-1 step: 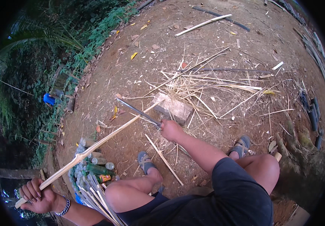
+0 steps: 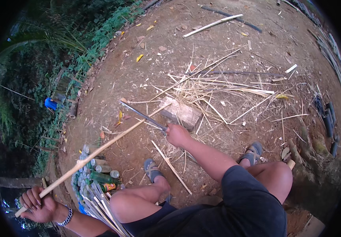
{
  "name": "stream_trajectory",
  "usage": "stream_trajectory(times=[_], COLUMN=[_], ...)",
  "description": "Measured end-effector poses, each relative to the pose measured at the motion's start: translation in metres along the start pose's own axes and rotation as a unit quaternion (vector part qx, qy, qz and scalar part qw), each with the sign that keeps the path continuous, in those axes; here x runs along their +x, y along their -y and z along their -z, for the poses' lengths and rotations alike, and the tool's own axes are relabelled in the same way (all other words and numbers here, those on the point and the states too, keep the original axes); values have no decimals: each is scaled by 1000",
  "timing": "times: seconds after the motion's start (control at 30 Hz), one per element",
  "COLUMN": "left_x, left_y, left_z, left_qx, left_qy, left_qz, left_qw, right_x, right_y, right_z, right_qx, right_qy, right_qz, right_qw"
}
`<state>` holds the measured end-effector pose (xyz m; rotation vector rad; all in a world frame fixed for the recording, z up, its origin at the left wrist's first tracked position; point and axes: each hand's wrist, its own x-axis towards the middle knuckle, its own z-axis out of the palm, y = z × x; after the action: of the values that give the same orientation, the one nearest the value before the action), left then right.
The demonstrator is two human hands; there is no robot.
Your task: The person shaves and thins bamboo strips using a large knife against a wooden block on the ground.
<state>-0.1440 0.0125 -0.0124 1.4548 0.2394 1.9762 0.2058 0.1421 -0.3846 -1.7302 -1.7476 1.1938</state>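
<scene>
My left hand [image 2: 40, 205], at the lower left, is closed around the near end of a long pale bamboo strip [image 2: 111, 143]. A knot shows partway along it. The strip slants up to the right, its far end on a wooden block [image 2: 182, 112] on the ground. My right hand [image 2: 178, 135] grips a machete [image 2: 148, 119], the handle mostly hidden in my fist. The blade points up-left and crosses the strip a little short of the block; whether it touches cannot be told.
Thin shavings [image 2: 202, 85] lie heaped beyond the block. Several glass bottles [image 2: 99, 170] and a bundle of split strips [image 2: 103, 207] sit by my left leg. Tree roots [image 2: 308, 146] rise at the right. Another pale strip [image 2: 214, 25] lies farther off.
The bamboo strip has turned about its length in my left hand and shows a narrower side. The machete has shifted slightly to the left with my right hand.
</scene>
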Motion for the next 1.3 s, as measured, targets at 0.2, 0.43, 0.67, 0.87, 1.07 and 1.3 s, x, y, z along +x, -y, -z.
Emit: stream_trajectory(times=[0.2,0.43,0.67,0.87,1.07,1.3], left_x=[14,22,25,30,32,26], left_y=[-3,3,-1,-7,2,-7], left_z=[12,8,19,26,28,42], left_qx=[11,17,24,36,22,27], left_qy=[21,0,8,9,10,7], left_qz=[33,17,27,36,38,29], left_qw=[999,1000,999,999,999,999], right_x=[-39,21,-6,51,40,41], right_y=[57,-42,15,-66,-57,-62], right_z=[11,9,19,7,9,22], right_qx=[-14,-31,-45,-55,-45,-109], right_qy=[62,-14,48,20,44,17], right_qz=[129,-55,68,-79,-49,-58], right_qw=[990,998,995,995,997,992])
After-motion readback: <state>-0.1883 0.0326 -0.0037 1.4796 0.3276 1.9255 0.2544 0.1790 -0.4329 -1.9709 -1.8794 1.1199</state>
